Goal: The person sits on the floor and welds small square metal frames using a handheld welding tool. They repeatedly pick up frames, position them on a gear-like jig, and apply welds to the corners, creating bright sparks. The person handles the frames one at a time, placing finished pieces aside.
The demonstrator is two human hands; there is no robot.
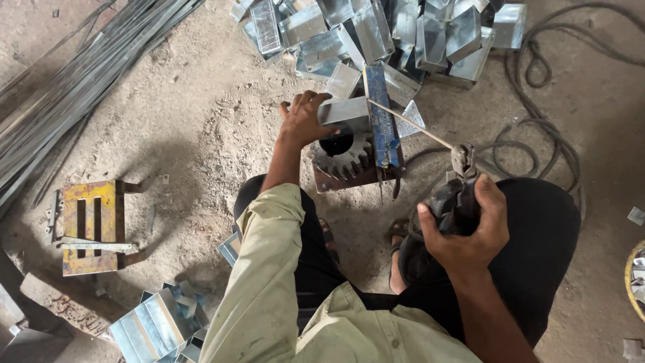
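The left hand (302,119) reaches forward, arm extended, fingers curled over the gear wheel's (342,156) far edge; the right hand (463,225), nearer than the gear wheel, is clenched.

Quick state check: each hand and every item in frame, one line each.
left hand: gripping the metal box piece, pressing it on the jig
right hand: closed around the electrode holder
welding rod: clamped in the holder, tip at the box piece, no arc visible
gear wheel: lying flat under the piece
pile of metal boxes: loosely heaped
yellow stand: on the ground, untouched
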